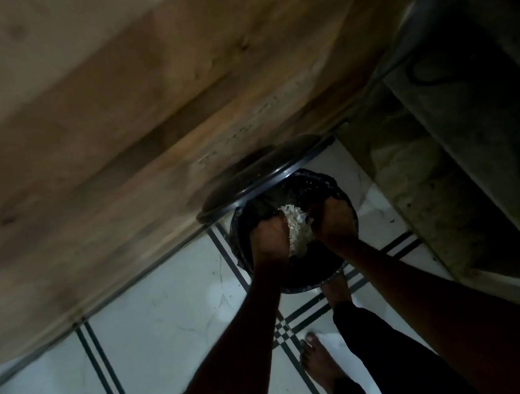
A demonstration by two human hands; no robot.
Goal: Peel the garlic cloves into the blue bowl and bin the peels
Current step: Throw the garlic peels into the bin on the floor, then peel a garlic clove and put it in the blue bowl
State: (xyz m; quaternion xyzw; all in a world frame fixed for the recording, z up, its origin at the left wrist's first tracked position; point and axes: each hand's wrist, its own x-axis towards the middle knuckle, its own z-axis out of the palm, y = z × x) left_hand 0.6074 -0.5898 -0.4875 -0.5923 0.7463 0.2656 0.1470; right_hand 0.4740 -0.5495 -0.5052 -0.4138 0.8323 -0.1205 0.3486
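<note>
Both hands, left (268,236) and right (334,223), cup a pile of pale peels (295,228) between them; the fingers are too dark to see. They are just over the open bin (344,199), lid (250,178) up. Some light bits could slip out onto the floor (167,306) if the hands part too soon.

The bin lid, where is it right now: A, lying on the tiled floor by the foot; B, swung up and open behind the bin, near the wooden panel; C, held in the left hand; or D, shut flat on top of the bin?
B: the lid stands raised behind the open bin, near the wooden panel, while the left hand and right hand hold the pale garlic peels over the opening.
</note>
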